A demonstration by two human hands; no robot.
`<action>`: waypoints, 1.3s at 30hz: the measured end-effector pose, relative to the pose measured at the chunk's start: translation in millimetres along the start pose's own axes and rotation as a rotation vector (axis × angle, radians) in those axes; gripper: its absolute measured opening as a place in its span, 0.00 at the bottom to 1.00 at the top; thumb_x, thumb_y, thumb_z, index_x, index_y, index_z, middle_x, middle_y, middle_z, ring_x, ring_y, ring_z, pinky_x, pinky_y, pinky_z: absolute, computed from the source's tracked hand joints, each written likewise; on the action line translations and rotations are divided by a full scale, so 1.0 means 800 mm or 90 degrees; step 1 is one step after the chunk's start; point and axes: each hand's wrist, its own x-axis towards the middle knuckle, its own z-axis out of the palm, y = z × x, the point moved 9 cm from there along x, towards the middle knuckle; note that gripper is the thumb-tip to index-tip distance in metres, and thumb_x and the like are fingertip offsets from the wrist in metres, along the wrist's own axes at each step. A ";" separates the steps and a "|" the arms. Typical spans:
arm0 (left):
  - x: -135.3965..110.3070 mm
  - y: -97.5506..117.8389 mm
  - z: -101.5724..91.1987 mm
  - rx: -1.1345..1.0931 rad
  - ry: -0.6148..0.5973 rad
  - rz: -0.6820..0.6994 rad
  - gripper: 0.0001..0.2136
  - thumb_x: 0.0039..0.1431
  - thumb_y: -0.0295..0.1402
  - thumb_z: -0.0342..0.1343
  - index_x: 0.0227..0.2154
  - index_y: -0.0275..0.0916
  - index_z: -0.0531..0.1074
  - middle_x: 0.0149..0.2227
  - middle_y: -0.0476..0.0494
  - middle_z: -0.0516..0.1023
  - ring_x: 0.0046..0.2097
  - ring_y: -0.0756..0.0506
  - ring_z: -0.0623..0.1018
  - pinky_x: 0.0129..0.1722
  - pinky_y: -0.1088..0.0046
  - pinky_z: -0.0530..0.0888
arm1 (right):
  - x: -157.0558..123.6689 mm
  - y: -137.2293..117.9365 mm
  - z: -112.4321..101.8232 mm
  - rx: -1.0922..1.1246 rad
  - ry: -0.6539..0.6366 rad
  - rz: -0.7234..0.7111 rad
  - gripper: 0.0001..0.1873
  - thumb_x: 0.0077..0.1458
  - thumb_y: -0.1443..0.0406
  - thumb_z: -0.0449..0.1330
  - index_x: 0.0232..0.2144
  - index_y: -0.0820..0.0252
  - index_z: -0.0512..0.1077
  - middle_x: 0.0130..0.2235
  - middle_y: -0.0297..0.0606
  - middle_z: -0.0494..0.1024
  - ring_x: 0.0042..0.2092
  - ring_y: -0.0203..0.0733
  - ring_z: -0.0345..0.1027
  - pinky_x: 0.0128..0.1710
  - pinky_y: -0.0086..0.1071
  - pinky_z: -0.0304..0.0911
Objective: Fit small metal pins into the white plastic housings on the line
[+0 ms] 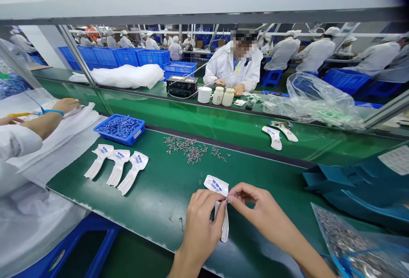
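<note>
My left hand (204, 218) and my right hand (251, 201) meet over a white plastic handle-shaped shell (216, 184) lying on the green bench. Thumb and fingers of each hand are pinched together, their tips touching just above the shell's middle. Something tiny sits between the fingertips, too small to make out. Blue parts show inside the shell's wide end, while its narrow end reaches toward me, partly covered by my left hand. Beyond my hands lies a loose pile of tiny metal parts (191, 152).
Several similar shells (118, 167) lie at left, below a blue tray (119, 129) of small blue parts. Two more shells (272, 137) rest on the green belt (191, 118). At right are a teal bin (358, 188) and a bag of metal parts (354, 239). Co-workers sit left and opposite.
</note>
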 end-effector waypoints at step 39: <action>-0.009 -0.017 0.012 -0.239 -0.011 -0.153 0.11 0.70 0.36 0.46 0.35 0.40 0.70 0.36 0.46 0.72 0.38 0.47 0.73 0.38 0.74 0.68 | -0.025 -0.036 0.010 -0.186 0.018 -0.173 0.08 0.67 0.59 0.52 0.40 0.50 0.71 0.38 0.38 0.77 0.39 0.44 0.72 0.37 0.35 0.68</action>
